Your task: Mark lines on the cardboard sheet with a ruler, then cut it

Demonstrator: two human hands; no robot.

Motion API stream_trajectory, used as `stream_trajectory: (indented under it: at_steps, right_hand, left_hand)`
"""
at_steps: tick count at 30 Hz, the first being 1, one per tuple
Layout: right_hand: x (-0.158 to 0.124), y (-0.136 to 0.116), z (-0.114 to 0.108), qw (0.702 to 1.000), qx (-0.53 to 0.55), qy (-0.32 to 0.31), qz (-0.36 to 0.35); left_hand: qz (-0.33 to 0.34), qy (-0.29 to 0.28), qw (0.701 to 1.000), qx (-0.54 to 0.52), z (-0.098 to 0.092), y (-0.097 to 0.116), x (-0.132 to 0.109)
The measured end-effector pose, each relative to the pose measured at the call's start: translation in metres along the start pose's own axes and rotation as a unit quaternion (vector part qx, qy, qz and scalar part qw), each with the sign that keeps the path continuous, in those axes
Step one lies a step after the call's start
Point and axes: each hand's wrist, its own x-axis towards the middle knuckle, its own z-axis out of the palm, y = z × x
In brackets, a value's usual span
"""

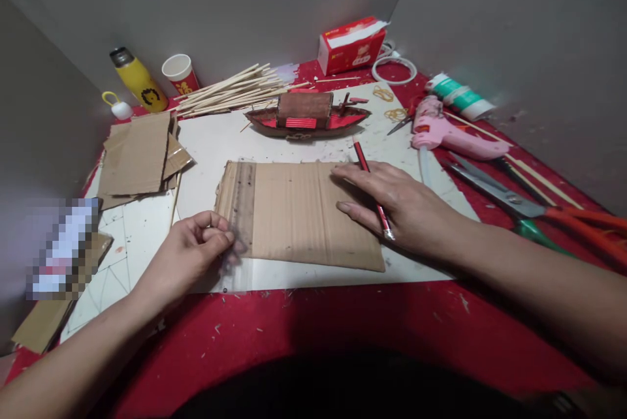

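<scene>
A rectangular piece of cardboard (298,210) lies flat on white paper in front of me. Across its left end rests a clear ruler (243,200), running away from me and sticking out past the near edge. My left hand (198,246) is closed, thumb and fingers pinching the ruler's left edge. Over the cardboard's right side is my right hand (386,200), with a red and black pencil (361,155) held in it. Its thumb and forefinger point left, their tips apart, at the cardboard surface.
A model boat (306,115) stands behind the cardboard. Wooden sticks (235,89), a paper cup (179,70) and a yellow bottle (140,83) are at the back left, above stacked cardboard (137,155). On the right lie a pink glue gun (453,135) and large scissors (509,194).
</scene>
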Motion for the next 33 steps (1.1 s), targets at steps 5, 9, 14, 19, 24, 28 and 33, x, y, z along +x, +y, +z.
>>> stream_trajectory:
  at_steps: [5, 9, 14, 19, 24, 28, 33]
  right_hand:
    - [0.0, 0.001, 0.0, 1.0, 0.003, 0.004, -0.015]
    - [-0.001, 0.0, -0.001, 1.0, -0.006, 0.009, -0.017]
    - [-0.002, 0.001, -0.002, 1.0, -0.005, 0.001, -0.016]
    - [-0.003, 0.0, -0.003, 1.0, -0.001, -0.008, -0.004]
    - [-0.003, -0.002, -0.005, 1.0, -0.007, -0.017, 0.0]
    - [-0.003, -0.002, -0.004, 1.0, -0.003, -0.02, 0.002]
    - [-0.003, 0.0, -0.003, 1.0, 0.0, -0.009, -0.009]
  left_hand:
    - [-0.033, -0.043, 0.998, 0.026, -0.004, 0.0, -0.003]
    - [-0.051, -0.052, 0.997, 0.02, -0.007, -0.002, -0.003]
    - [-0.038, -0.043, 0.998, 0.038, -0.011, 0.002, 0.002]
    - [-0.045, -0.042, 0.998, 0.03, -0.015, 0.005, 0.0]
    - [-0.079, -0.062, 0.995, 0.005, -0.021, 0.004, -0.01]
    - [-0.063, -0.066, 0.996, 0.002, -0.024, 0.007, -0.013]
    - [-0.067, -0.059, 0.996, 0.027, -0.029, 0.007, -0.015]
